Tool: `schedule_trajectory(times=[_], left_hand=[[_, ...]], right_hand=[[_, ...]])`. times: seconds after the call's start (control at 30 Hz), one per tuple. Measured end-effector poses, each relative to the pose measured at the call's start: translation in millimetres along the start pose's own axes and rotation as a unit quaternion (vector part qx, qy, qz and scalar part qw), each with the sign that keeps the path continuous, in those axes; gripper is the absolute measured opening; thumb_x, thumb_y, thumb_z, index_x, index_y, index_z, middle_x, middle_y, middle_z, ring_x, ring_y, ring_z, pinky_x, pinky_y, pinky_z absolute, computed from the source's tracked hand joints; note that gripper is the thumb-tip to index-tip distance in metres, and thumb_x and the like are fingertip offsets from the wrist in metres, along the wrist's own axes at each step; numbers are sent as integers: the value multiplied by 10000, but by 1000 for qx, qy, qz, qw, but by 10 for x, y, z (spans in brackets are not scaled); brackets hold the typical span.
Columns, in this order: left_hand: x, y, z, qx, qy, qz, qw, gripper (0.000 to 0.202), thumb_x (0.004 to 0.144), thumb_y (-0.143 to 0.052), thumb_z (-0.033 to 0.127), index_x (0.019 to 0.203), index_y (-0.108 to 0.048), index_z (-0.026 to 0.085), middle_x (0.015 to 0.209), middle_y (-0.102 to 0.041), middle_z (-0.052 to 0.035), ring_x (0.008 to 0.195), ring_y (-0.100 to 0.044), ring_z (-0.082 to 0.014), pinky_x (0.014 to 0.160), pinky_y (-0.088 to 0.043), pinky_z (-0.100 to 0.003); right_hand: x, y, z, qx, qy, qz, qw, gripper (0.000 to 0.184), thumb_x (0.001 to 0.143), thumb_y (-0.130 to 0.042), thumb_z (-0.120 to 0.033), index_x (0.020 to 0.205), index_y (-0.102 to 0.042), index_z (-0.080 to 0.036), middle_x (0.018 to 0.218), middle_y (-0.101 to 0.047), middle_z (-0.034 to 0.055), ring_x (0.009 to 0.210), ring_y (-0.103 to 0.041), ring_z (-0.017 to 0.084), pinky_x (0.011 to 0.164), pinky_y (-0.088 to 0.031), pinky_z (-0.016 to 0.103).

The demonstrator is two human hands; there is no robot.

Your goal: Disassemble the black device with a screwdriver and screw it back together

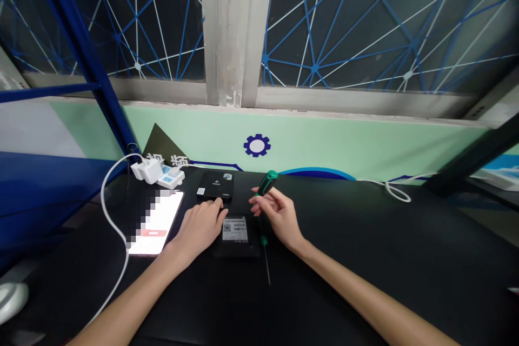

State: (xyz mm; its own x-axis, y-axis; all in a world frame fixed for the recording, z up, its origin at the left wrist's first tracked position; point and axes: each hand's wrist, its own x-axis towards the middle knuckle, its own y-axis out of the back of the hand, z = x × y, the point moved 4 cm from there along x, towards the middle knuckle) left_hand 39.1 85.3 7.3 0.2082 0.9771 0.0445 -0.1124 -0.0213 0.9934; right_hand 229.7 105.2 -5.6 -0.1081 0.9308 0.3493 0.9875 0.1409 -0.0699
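My left hand (pixel 200 227) lies flat, fingers together, on the left edge of a small black box (pixel 237 237) with a white label on top. My right hand (pixel 275 211) pinches the green handle of a screwdriver (pixel 266 183) between thumb and fingers. The handle is lifted and tilted just right of the box. A second screwdriver with a green collar and thin shaft (pixel 266 259) lies on the black table (pixel 365 259) beside the box. Another black box (pixel 215 185) sits just behind my left hand.
A lit phone (pixel 156 223) lies left of my left hand. White chargers and a power strip (pixel 157 172) sit at the back left, with a white cable (pixel 111 216) looping forward. Another white cable (pixel 395 189) lies at the back right. A green wall panel (pixel 344 143) closes the table's far edge.
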Motion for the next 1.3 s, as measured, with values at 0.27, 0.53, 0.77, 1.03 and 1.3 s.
schedule_trajectory(times=[0.27,0.53,0.77,1.03,1.3], left_hand=[[-10,39,14,-3,-2,-5,1000,253,1026,-369,363,1065,-580,229,950,-716,-65,884,-707,-259,659,-456,-296],[1,28,37,3,2,9,1000,268,1031,-361,356,1085,-584,217,963,-717,-79,905,-704,-263,677,-459,-299],[11,17,21,6,-3,16,1000,259,1038,-346,331,1043,-578,216,934,-719,-66,879,-711,-260,658,-446,-291],[12,15,40,3,-6,14,1000,246,1039,-343,325,1041,-568,223,949,-718,-66,873,-712,-250,666,-450,-288],[18,13,44,3,-4,11,1000,258,1035,-335,324,1053,-572,221,948,-718,-71,872,-713,-252,685,-465,-296]], right_hand=[[-43,-23,120,-61,7,-20,998,282,837,-718,-458,867,-709,-177,889,-775,98,797,-742,239,730,-615,354],[-71,-1,32,-170,87,-13,982,204,883,-691,-383,791,-731,-206,817,-770,57,769,-728,236,723,-565,337],[-53,10,94,-137,64,5,988,212,833,-741,-396,758,-712,-200,786,-771,51,731,-734,227,690,-581,321],[-74,-5,77,-134,72,-16,988,212,902,-659,-391,921,-759,-205,962,-785,87,851,-752,255,802,-608,384],[-89,-44,-15,-185,105,-30,977,195,916,-645,-372,858,-749,-218,858,-781,62,792,-735,243,750,-576,348]])
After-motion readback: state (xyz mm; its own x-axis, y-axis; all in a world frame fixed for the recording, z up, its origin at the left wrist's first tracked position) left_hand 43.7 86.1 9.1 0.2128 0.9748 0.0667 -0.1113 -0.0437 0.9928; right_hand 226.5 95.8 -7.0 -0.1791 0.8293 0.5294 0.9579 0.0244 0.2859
